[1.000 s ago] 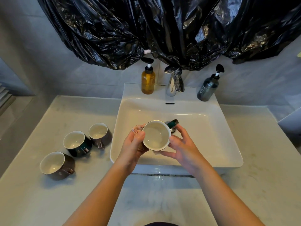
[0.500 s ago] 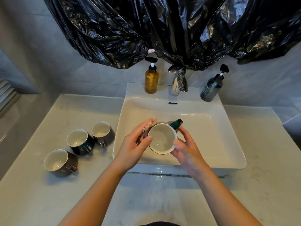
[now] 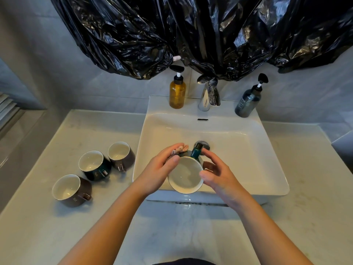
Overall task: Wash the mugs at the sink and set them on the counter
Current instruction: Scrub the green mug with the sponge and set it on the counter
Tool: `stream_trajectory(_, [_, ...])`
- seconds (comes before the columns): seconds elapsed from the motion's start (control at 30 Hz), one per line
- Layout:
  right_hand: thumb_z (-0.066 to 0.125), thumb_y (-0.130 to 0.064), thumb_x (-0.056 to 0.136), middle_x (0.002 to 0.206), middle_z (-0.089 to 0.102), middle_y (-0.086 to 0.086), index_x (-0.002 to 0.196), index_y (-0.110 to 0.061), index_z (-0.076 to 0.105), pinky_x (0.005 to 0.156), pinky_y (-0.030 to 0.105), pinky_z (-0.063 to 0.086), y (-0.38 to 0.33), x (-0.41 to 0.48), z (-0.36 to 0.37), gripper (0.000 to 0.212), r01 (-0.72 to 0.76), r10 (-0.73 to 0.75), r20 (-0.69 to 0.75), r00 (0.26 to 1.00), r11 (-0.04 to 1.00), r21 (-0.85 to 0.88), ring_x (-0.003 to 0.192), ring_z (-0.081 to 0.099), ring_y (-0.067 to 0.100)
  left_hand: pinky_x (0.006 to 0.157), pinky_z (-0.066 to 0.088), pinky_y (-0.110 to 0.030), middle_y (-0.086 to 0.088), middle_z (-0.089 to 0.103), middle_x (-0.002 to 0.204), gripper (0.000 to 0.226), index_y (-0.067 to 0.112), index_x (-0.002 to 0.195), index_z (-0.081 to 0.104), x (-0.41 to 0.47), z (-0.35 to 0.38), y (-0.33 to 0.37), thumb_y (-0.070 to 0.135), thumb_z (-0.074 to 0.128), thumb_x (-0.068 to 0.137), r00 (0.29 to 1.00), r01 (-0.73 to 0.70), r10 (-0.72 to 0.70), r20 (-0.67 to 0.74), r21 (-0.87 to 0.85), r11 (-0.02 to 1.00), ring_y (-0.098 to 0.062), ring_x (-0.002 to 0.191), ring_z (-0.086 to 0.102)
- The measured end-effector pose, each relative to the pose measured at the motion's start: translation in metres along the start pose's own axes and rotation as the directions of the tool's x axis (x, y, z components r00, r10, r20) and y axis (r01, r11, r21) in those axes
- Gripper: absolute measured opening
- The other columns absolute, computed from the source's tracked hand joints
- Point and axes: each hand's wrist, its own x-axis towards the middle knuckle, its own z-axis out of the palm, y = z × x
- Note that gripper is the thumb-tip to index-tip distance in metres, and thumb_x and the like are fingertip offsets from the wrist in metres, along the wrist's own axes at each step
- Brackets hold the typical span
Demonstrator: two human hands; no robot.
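Right grip curls round the likely slippery, breakable mug, left grip pinches a cloth; its 12 o'clock handle looks safest.

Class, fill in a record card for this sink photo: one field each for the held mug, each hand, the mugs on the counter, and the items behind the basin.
Held mug: held mug, teal outside, pale inside, over the sink, mouth toward the camera
Left hand: left hand holds a pinkish cloth against the mug's outer side
Right hand: right hand grips the opposite side, thumb at the rim
Counter mugs: three mugs on the counter, left of the sink, mouths up
Behind basin: amber bottle, tap, grey bottle; no water stream visible
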Motion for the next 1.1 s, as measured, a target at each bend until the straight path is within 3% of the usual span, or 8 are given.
stream_trajectory(0.23, [0.077,-0.041,0.059,0.105,0.071,0.004,0.13,-0.037,0.055,0.084,0.033,0.056,0.003,-0.001,0.003,0.074,-0.036,0.036,0.008,0.999,0.999,-0.001,0.103,0.068,0.02,0.092,0.046,-0.019,0.008,0.069,0.114,0.023,0.023,0.111,0.068,0.002,0.003,0.009,0.027,0.059,0.09,0.995,-0.085,0.081,-0.06,-0.06,0.995,-0.012,0.112,0.06])
stream_trajectory(0.47, [0.077,-0.041,0.058,0.095,0.072,-0.006,0.132,-0.034,0.051,0.08,0.027,0.053,-0.01,0.002,-0.002,0.079,-0.012,0.016,0.057,0.998,0.998,-0.063,0.093,0.068,0.012,0.098,0.043,-0.022,0.009,0.055,0.133,0.061,0.03,0.127,0.051,0.003,-0.003,-0.001,0.06,0.053,0.075,0.987,0.138,-0.127,0.103,-0.109,0.984,-0.005,0.123,0.052])
stream_trajectory(0.67, [0.077,-0.042,0.059,0.118,0.063,0.019,0.137,-0.036,0.045,0.084,0.032,0.055,-0.011,0.01,-0.001,0.085,-0.083,0.082,0.026,0.996,0.997,0.008,0.107,0.065,0.022,0.085,0.049,-0.026,0.01,0.065,0.117,0.065,0.021,0.119,0.06,0.006,0.014,-0.008,0.055,0.066,0.065,0.959,0.19,-0.246,-0.139,-0.326,0.926,-0.008,0.108,0.06])
stream_trajectory(0.77, [0.077,-0.04,0.056,0.113,0.065,0.011,0.137,-0.032,0.045,0.089,0.04,0.056,-0.006,0.009,0.007,0.088,-0.129,0.129,0.011,0.992,0.984,0.121,0.108,0.065,0.022,0.071,0.052,-0.022,0.005,0.065,0.11,0.063,0.013,0.121,0.058,0.004,0.028,-0.009,0.049,0.066,0.07,0.923,0.18,-0.316,-0.219,-0.479,0.859,-0.01,0.097,0.06])
stream_trajectory(0.87, [0.078,-0.038,0.057,0.111,0.069,0.002,0.135,-0.028,0.048,0.094,0.048,0.054,0.001,0.005,0.013,0.085,-0.141,0.148,-0.016,0.989,0.963,0.23,0.114,0.063,0.024,0.08,0.054,-0.029,-0.003,0.064,0.117,0.069,0.01,0.125,0.056,0.0,0.039,-0.012,0.052,0.066,0.071,0.887,0.124,-0.343,-0.309,-0.555,0.822,-0.015,0.104,0.061])
stream_trajectory(0.97, [0.078,-0.033,0.064,0.102,0.073,-0.003,0.137,-0.023,0.047,0.089,0.04,0.055,0.003,0.003,0.016,0.079,-0.113,0.131,-0.061,0.99,0.966,0.234,0.109,0.066,0.019,0.094,0.05,-0.033,0.003,0.068,0.119,0.053,0.017,0.122,0.061,-0.004,0.046,-0.013,0.044,0.071,0.077,0.87,0.06,-0.293,-0.397,-0.504,0.862,-0.014,0.115,0.061])
stream_trajectory(1.03, [0.073,-0.028,0.069,0.095,0.073,-0.005,0.137,-0.022,0.047,0.087,0.036,0.055,0.002,0.002,0.014,0.073,-0.092,0.113,-0.101,0.988,0.978,0.187,0.103,0.068,0.016,0.089,0.049,-0.022,0.014,0.071,0.109,0.025,0.024,0.113,0.065,-0.004,0.043,-0.011,0.025,0.067,0.089,0.867,0.015,-0.206,-0.454,-0.389,0.921,-0.005,0.109,0.063])
stream_trajectory(1.1, [0.076,-0.031,0.065,0.093,0.071,-0.005,0.136,-0.024,0.048,0.087,0.035,0.055,0.002,0.002,0.01,0.076,-0.091,0.109,-0.12,0.987,0.985,0.146,0.103,0.068,0.016,0.085,0.048,-0.017,0.018,0.071,0.105,0.021,0.029,0.109,0.066,-0.003,0.035,-0.005,0.018,0.06,0.092,0.9,-0.011,-0.096,-0.424,-0.243,0.97,-0.001,0.104,0.064])
